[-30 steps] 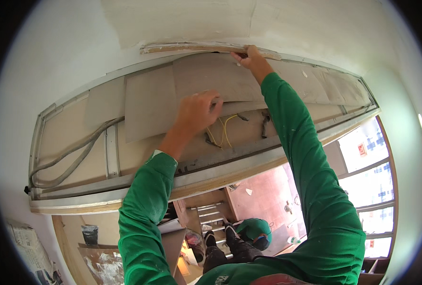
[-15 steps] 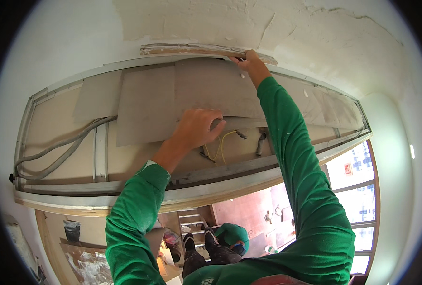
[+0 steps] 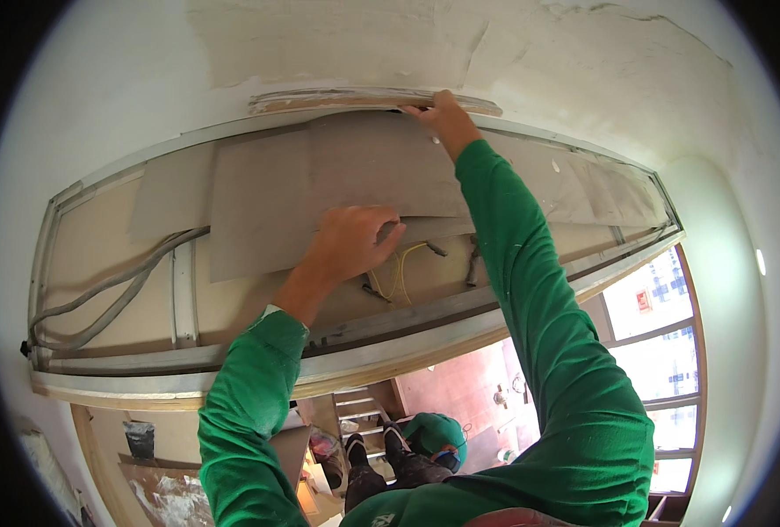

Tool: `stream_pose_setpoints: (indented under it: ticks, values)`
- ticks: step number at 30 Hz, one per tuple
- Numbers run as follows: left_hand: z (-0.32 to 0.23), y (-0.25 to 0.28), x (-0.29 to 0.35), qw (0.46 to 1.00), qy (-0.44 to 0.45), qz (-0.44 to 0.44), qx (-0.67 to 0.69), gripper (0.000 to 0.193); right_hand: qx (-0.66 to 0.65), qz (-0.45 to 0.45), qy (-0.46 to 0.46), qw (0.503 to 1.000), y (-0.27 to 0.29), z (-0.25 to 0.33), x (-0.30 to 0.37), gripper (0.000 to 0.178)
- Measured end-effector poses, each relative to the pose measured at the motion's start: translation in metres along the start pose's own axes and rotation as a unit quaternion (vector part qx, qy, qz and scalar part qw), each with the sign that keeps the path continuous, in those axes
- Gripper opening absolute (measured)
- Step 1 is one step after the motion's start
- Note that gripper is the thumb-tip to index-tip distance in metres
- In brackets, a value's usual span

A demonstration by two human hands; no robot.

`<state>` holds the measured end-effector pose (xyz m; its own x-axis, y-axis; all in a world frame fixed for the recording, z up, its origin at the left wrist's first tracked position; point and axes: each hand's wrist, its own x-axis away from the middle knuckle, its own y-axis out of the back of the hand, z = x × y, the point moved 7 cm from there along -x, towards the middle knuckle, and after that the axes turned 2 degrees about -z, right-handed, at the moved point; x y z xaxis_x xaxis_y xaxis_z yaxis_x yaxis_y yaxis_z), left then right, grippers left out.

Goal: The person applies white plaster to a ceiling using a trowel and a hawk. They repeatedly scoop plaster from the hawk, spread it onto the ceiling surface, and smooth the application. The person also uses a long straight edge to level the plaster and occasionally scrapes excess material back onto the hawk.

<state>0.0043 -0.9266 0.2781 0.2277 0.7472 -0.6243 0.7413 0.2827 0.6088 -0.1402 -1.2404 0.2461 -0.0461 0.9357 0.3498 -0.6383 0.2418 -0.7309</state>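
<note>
A long, narrow straightedge (image 3: 355,100) lies against the plastered wall (image 3: 337,44), its surface streaked with pale filler. My right hand (image 3: 444,119) grips it right of its middle, fingers and thumb wrapped around it. Below it, grey-brown sheets (image 3: 267,198) lie in a long, metal-framed recess. Over the lower edge of these sheets, my left hand (image 3: 350,239) is curled, thumb facing the fingers; whatever may be inside it is hidden. Yellow wires (image 3: 399,272) with dark ends come out beside that hand.
Grey cables (image 3: 135,272) loop at the recess's left. A pale metal rail (image 3: 179,384) edges its near side. Far below are a ladder (image 3: 355,404), another person in a green cap (image 3: 434,439), a dark bucket (image 3: 140,439) and a white-smeared board (image 3: 166,492). Windows (image 3: 658,360) stand right.
The whole view has shifted slightly, so the straightedge and my right hand appear a little further left. My right hand keeps its grip, and the left stays curled over the sheets.
</note>
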Motion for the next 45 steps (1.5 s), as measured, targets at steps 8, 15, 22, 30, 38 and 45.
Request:
stream_pose_setpoints:
  ticks: [8, 15, 22, 30, 38, 45]
  values:
    - [0.004, -0.005, 0.001, 1.000, 0.008, 0.009, 0.003, 0.015, 0.082, -0.006, -0.058, 0.995, -0.015, -0.006, 0.007, 0.045]
    - [0.000, -0.004, -0.001, 0.999, 0.023, 0.024, 0.003, 0.015, 0.071, -0.032, -0.006, 0.997, -0.007, -0.008, 0.002, 0.033]
    - [0.000, -0.002, 0.004, 1.000, 0.006, 0.003, 0.004, 0.016, 0.088, -0.033, -0.031, 0.995, -0.018, -0.006, 0.005, 0.026]
    - [0.003, -0.002, 0.005, 1.000, -0.005, -0.012, 0.005, 0.017, 0.077, -0.043, -0.036, 0.995, -0.024, -0.004, -0.004, 0.026]
    - [0.006, -0.004, 0.006, 1.000, -0.015, -0.004, -0.003, 0.017, 0.085, -0.018, -0.069, 0.994, -0.038, 0.008, -0.019, 0.027]
    - [0.004, -0.005, 0.004, 0.999, -0.028, -0.017, 0.010, 0.016, 0.093, -0.031, -0.039, 0.994, -0.049, 0.025, -0.008, 0.027]
